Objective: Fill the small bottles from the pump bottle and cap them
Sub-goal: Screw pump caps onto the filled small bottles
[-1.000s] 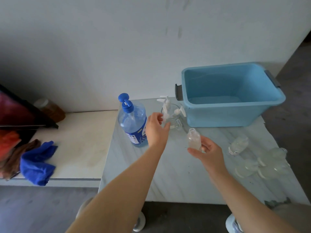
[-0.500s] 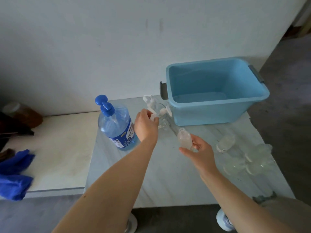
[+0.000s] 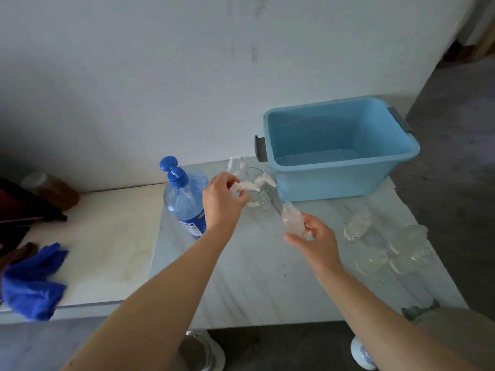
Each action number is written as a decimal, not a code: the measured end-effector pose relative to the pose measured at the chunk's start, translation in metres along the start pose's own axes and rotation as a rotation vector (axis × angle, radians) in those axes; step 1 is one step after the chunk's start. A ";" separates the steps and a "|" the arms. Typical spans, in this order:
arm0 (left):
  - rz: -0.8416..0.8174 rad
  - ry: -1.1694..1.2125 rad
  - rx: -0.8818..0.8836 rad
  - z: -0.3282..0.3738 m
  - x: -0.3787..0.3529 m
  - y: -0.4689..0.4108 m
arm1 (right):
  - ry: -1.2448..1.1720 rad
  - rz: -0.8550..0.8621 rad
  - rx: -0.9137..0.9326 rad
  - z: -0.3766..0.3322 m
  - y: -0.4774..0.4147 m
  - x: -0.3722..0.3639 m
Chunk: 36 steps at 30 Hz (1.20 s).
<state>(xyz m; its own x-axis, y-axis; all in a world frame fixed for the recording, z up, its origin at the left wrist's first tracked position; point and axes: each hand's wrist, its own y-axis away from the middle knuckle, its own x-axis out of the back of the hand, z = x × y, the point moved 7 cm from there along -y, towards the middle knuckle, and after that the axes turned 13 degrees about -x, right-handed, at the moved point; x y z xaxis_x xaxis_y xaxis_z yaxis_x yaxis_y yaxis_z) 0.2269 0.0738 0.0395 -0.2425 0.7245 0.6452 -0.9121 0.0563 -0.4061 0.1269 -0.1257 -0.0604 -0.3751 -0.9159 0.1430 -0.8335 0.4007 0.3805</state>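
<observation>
My right hand [image 3: 314, 238] holds a small clear bottle [image 3: 291, 218] upright above the marble table [image 3: 254, 277]. My left hand [image 3: 223, 200] pinches a white pump cap [image 3: 247, 186] over a clear glass bowl [image 3: 254, 196] that holds more white caps. The big pump bottle [image 3: 184, 199], clear with a blue pump head, stands just left of my left hand. Several small clear bottles [image 3: 388, 247] lie on their sides at the table's right.
A light blue plastic tub [image 3: 340, 148] with grey handles stands at the back right against the wall. A lower white counter [image 3: 93, 242] on the left carries a blue cloth [image 3: 32, 282], a dark object and a brown jar [image 3: 53, 188].
My left hand has closed on a white pump cap at the bowl and lifted it a little. The right hand keeps holding the small bottle. The view has shifted.
</observation>
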 end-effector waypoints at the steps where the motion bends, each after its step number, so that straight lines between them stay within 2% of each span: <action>1: 0.001 0.015 -0.002 0.002 0.004 0.000 | 0.002 -0.002 -0.007 0.002 0.001 -0.001; 4: 0.032 0.054 0.028 0.008 0.020 -0.001 | 0.014 -0.005 -0.003 0.000 0.004 -0.004; 12: 0.133 0.212 0.265 0.010 0.053 0.009 | 0.008 0.021 -0.024 0.002 0.011 -0.001; 15: 0.120 0.379 0.397 0.003 0.057 0.018 | -0.006 0.015 -0.017 0.002 0.017 0.000; 18: 0.080 0.555 0.445 0.012 0.064 0.027 | -0.010 0.001 0.005 -0.004 0.025 -0.001; 22: -0.001 0.631 0.429 0.029 0.075 0.034 | -0.006 0.004 0.003 -0.006 0.031 0.000; 27: -0.054 0.489 0.311 0.042 0.085 0.036 | -0.008 -0.005 0.000 -0.007 0.036 -0.001; 36: -0.180 0.383 0.228 0.057 0.082 0.036 | 0.013 -0.060 -0.019 -0.012 0.052 -0.005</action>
<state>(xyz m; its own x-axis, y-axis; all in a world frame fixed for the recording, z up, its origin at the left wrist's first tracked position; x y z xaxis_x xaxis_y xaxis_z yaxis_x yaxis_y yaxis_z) 0.1552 0.0959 0.1149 0.0261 0.9205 0.3900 -0.9880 0.0831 -0.1301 0.0901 -0.1011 -0.0305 -0.3189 -0.9387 0.1309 -0.8467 0.3442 0.4056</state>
